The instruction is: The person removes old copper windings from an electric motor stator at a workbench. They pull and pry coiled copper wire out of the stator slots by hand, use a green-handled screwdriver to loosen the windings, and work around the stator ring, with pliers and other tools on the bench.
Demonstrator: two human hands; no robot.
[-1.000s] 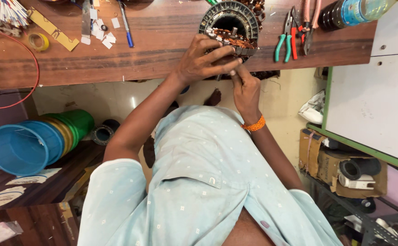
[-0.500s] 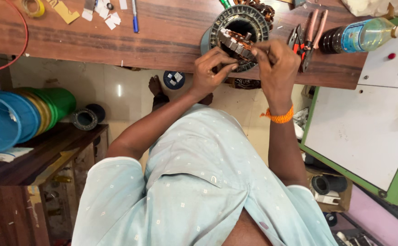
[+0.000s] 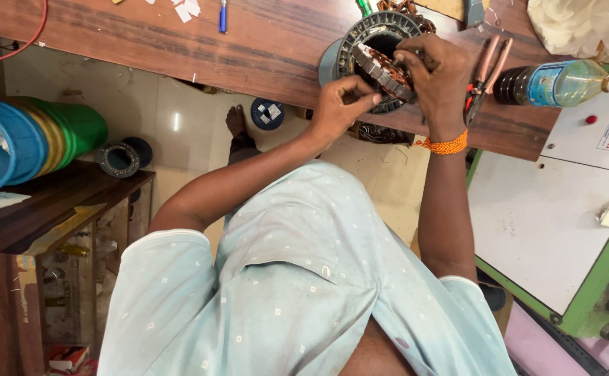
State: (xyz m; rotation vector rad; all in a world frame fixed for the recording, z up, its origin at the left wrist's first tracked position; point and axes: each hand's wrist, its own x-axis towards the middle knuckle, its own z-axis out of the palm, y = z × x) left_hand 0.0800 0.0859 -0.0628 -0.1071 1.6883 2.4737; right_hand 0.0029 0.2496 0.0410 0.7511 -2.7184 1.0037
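Across the top of the frame runs the wooden workbench (image 3: 179, 49), and at its near edge, upper middle, sits the round motor stator (image 3: 377, 59), so I'd say we're mid-winding, with fingers working the copper coils in the slots. Left hand (image 3: 339, 111) pinches at the stator's lower rim while right hand (image 3: 440, 73) is clamped over its right side; next move probably needs careful tucking. Pliers (image 3: 485, 69), a plastic bottle (image 3: 562, 82) and a grey control box (image 3: 562, 202) crowd the right.
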